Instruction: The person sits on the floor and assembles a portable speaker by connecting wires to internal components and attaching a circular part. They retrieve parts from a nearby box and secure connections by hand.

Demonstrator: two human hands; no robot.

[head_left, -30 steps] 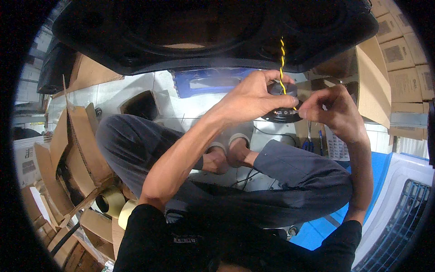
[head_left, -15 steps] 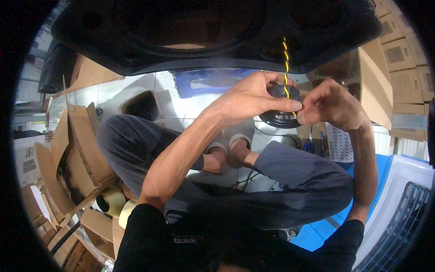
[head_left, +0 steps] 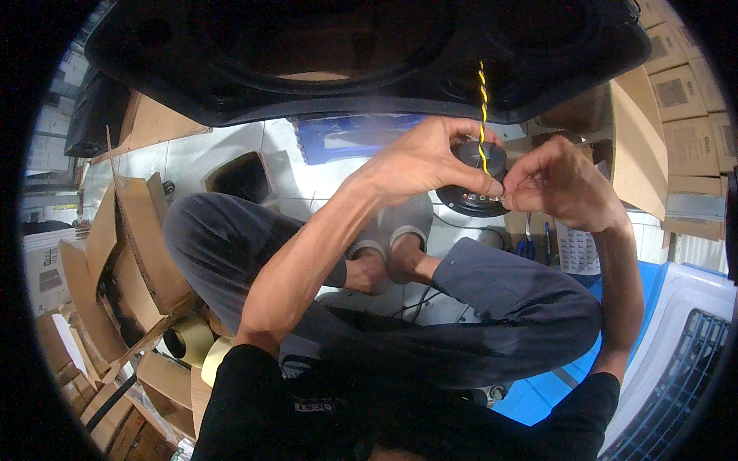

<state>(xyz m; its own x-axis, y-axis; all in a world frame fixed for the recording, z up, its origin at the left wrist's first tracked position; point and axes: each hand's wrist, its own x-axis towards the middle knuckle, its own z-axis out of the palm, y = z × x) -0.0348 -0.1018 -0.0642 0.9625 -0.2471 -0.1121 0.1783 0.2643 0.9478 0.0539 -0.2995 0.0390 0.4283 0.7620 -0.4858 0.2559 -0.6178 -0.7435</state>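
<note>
A small round black speaker driver (head_left: 467,201) with a row of terminals on its rim is gripped by my left hand (head_left: 419,163), fingers behind it and thumb across its back. From the black speaker cabinet (head_left: 369,104) above hangs a twisted yellow-and-black wire (head_left: 483,107), which runs down over the driver to my left thumb. At the terminals my right hand (head_left: 567,188) has its thumb and forefinger pinched together, close beside my left thumb tip. The wire's end is hidden among the fingers, so what the right fingertips pinch is too small to make out.
Scissors with blue handles (head_left: 526,247) and a printed sheet (head_left: 578,250) lie on the floor near my right knee. Open cardboard boxes (head_left: 146,253) and tape rolls (head_left: 188,338) crowd the left. Stacked cartons (head_left: 686,138) stand at right, above a white plastic housing (head_left: 669,330).
The lower part of the wire has shifted slightly left, with its end now behind my left thumb. My right hand has turned a little and moved slightly downward. Both hands stay at the driver.
</note>
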